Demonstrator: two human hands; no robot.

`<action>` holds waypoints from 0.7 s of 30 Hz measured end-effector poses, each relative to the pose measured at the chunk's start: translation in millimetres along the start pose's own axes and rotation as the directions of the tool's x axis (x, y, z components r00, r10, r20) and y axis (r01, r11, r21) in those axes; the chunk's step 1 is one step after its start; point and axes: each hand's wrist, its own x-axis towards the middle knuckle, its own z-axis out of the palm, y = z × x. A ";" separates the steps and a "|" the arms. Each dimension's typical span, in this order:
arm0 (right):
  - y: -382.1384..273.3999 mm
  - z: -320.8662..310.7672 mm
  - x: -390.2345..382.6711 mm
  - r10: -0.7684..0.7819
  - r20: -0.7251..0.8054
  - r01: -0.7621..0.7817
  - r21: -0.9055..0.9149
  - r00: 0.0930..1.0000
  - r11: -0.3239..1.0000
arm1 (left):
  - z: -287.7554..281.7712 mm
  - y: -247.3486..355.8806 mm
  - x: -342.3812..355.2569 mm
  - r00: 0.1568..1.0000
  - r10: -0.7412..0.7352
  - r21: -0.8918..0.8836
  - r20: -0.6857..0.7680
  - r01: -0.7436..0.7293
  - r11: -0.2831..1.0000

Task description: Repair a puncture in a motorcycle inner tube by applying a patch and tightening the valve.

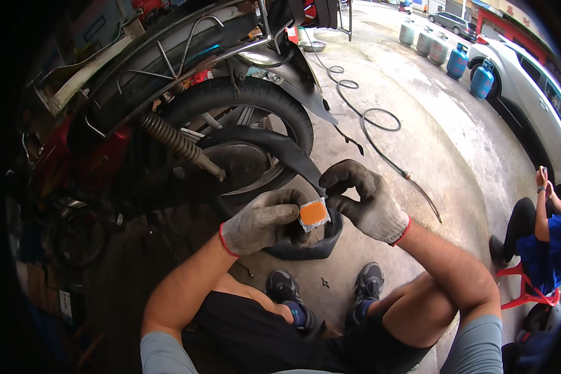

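I see a small square patch (pixel 313 214), orange with a pale border, held at the centre of the view, just above a black inner tube (pixel 274 149). My left hand (pixel 262 221), in a grey knit glove with a red cuff, grips the patch's left edge between thumb and fingers. My right hand (pixel 364 199), gloved alike, pinches the patch's upper right corner with thumb and forefinger; the other fingers curl loosely.

The inner tube loops out from the rear wheel (pixel 243 118) of a motorcycle (pixel 106 149) on the left and sags to the concrete floor (pixel 417 156) beneath my hands. A coiled shock spring (pixel 177 144) runs across the wheel.

My two grey shoes (pixel 368 280) rest on the floor below the tube. A thin black hose (pixel 371 121) snakes across the floor beyond.

At upper right stand several gas cylinders: two blue (pixel 470 71) and three grey-green (pixel 425 40), beside a white car (pixel 536 93). At far right a person in blue (pixel 545 240) sits on a red stool (pixel 523 287).
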 end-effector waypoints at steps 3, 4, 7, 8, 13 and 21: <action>-2.2 3.7 1.4 -0.050 0.004 0.050 0.050 0.999 0.998 | 5.4 1.0 0.8 0.996 0.014 -0.052 0.091 -0.009 0.999; -3.9 5.0 1.4 -0.074 0.010 0.073 0.069 0.997 0.995 | 6.8 1.6 -0.3 0.996 0.019 -0.047 0.088 -0.015 0.999; -6.2 5.9 3.0 -0.107 0.049 0.104 0.065 0.993 0.992 | 3.1 0.2 -0.4 0.995 0.029 -0.055 0.091 -0.024 0.998; -6.9 6.8 3.9 -0.107 0.053 0.103 0.067 0.993 0.992 | 0.7 -0.7 -0.1 0.996 0.023 -0.037 0.082 -0.020 0.999; -10.7 8.6 3.4 -0.146 0.034 0.142 0.093 0.989 0.985 | 2.1 -0.2 -2.7 0.995 0.014 -0.036 0.094 -0.011 0.999; -15.3 6.3 7.9 -0.175 0.074 0.171 0.064 0.982 0.983 | -0.8 3.1 -3.8 0.996 -0.077 -0.031 0.038 0.078 0.996</action>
